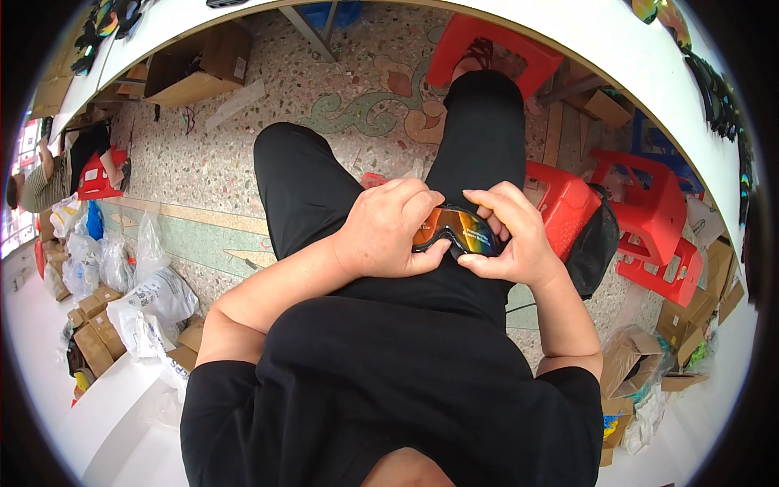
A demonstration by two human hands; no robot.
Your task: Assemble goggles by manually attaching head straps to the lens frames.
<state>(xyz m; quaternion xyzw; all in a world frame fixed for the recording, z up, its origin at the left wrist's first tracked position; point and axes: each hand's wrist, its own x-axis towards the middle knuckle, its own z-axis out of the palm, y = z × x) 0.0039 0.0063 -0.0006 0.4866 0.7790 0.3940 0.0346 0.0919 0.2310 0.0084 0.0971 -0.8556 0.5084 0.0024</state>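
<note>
A pair of goggles (472,230) with an orange, mirrored lens and a black frame is held above my lap. My left hand (388,226) grips its left end, the thumb at the lower edge near the nose notch and the fingers curled at the top. The right end sits in my right hand (517,231), thumb below and fingers along the upper and outer rim. Both hands are closed on the frame. The back of the goggles and any strap are hidden.
Red plastic stools (649,207) stand to the right, a black bag (594,247) beside them. White tables (560,24) curve round the front. Cardboard boxes (199,65) sit beneath. Plastic bags (150,304) and cartons lie at left, where another person (61,174) is near a red stool.
</note>
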